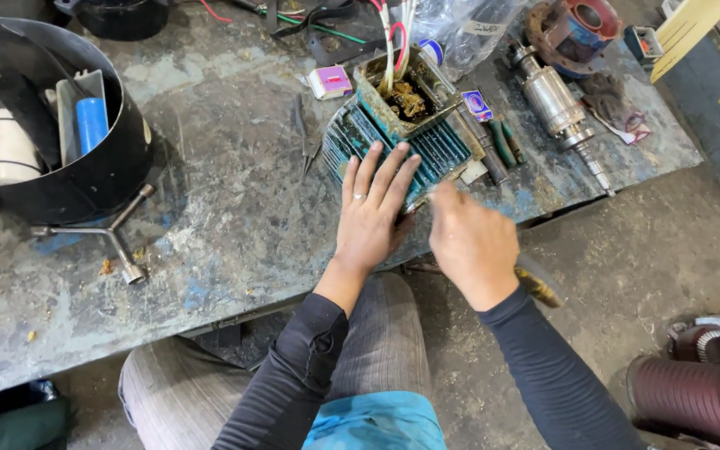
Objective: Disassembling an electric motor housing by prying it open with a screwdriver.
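The finned, teal-painted metal motor housing (402,137) lies at the grimy workbench's (210,250) near edge, terminal box open and wires exposed. The left hand (372,208) presses flat, fingers spread, on its fins; the blurred right hand (470,242) seems to grip a tool, probably working the casing, which remains unopened.

Well left of the fingers: black tub (85,187), three-way wrench (110,233). Beyond the fingertips: pink box (330,82). Right: metal shaft (558,108), screwdrivers (502,143).

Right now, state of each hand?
Left hand: open, flat on the motor housing.
Right hand: blurred beside the housing; seems closed on a tool handle, grip cannot be told.
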